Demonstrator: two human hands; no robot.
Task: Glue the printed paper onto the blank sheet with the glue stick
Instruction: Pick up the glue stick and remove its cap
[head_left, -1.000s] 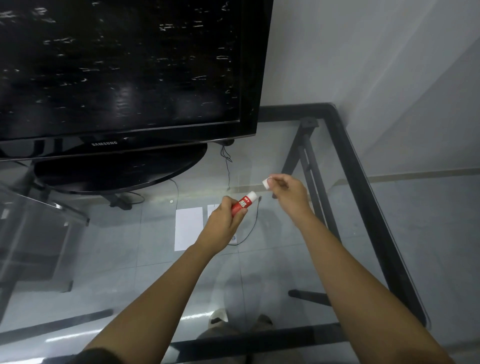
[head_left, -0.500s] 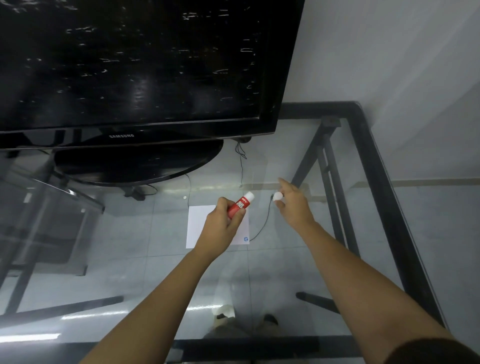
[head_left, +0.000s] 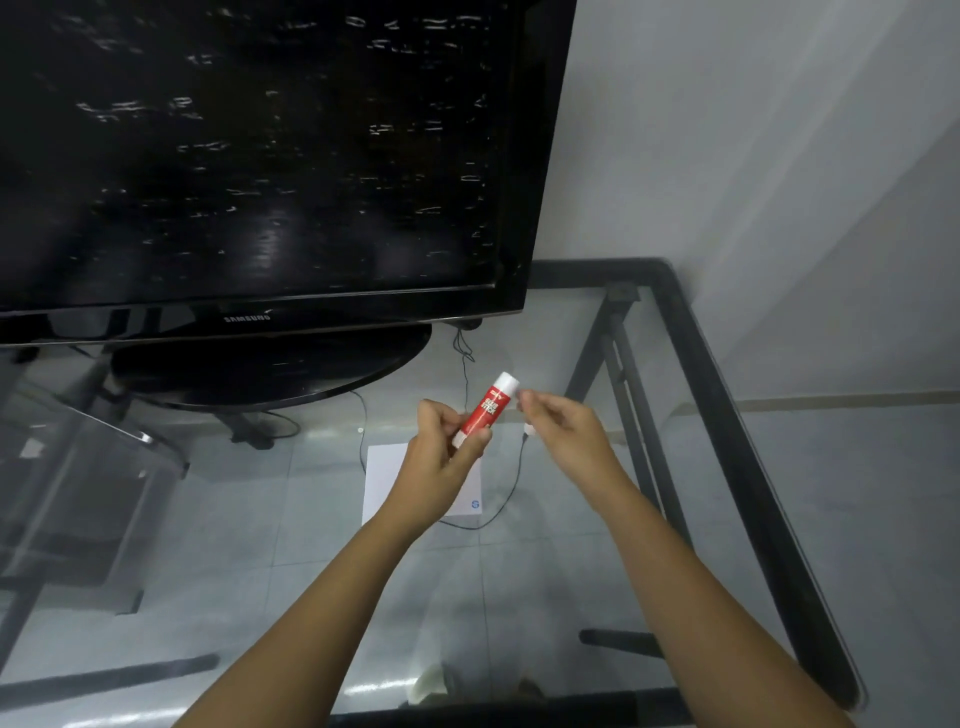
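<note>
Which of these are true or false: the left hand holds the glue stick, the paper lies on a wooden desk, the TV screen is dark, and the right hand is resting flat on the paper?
1. The left hand holds the red glue stick. True.
2. The white paper lies on a wooden desk. False: it lies on a glass table with a black frame.
3. The TV screen is dark. True.
4. The right hand rests flat on the paper. False: it is raised beside the glue stick, fingers pinched near its white end.
</note>
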